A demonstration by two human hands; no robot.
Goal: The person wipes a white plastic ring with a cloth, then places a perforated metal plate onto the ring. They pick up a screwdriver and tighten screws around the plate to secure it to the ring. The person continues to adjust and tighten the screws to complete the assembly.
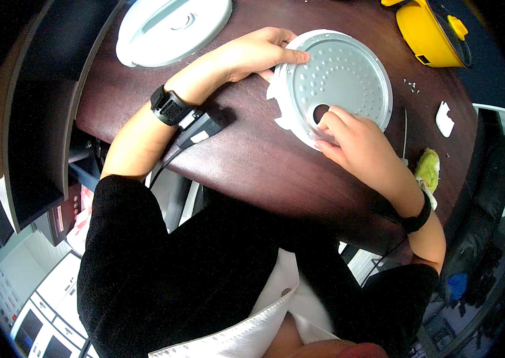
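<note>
Brown table point(228, 161): white fragments point(411, 86) are strewn
Left hand point(267, 52): grey disc point(357, 74) is rim-pinched
Right hand point(354, 134): curled; hold cannot be told
Room: black furniture point(47, 101), left

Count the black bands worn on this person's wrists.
2: one black band on the left wrist, another black band on the right wrist. The sleeves could hide more.

L grip point(264, 52) holds grey disc point(354, 77); R grip point(357, 140) at its hole point(320, 111); yellow pot point(425, 36) upper R.
</note>
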